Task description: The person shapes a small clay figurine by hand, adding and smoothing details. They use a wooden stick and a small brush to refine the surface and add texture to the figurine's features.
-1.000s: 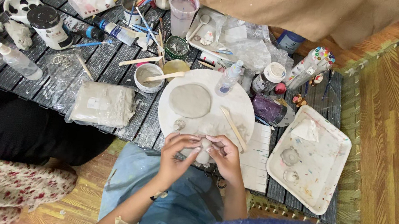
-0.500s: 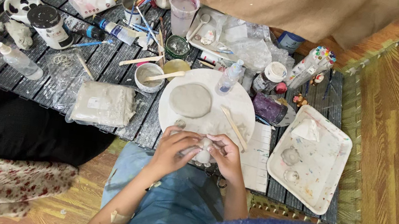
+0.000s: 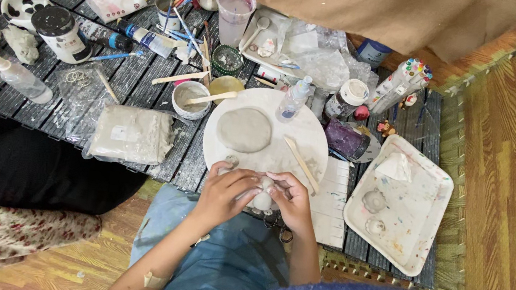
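Here both hands meet at the near edge of the round white board (image 3: 311,135). The left hand (image 3: 223,193) and right hand (image 3: 294,201) curl their fingers closed around a small pale clay lump (image 3: 263,200), pinched between them, just below the flattened clay disc (image 3: 244,129).

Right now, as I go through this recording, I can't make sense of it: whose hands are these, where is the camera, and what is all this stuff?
There is no machine here. A camera worn on a person's head looks down at their own two bare hands. The left hand and right hand together hold a small lump of grey clay at the near edge of a round white board. On that board lie a flattened clay disc and a wooden stick. Around it on the dark slatted table are a bagged clay block and a white tray.
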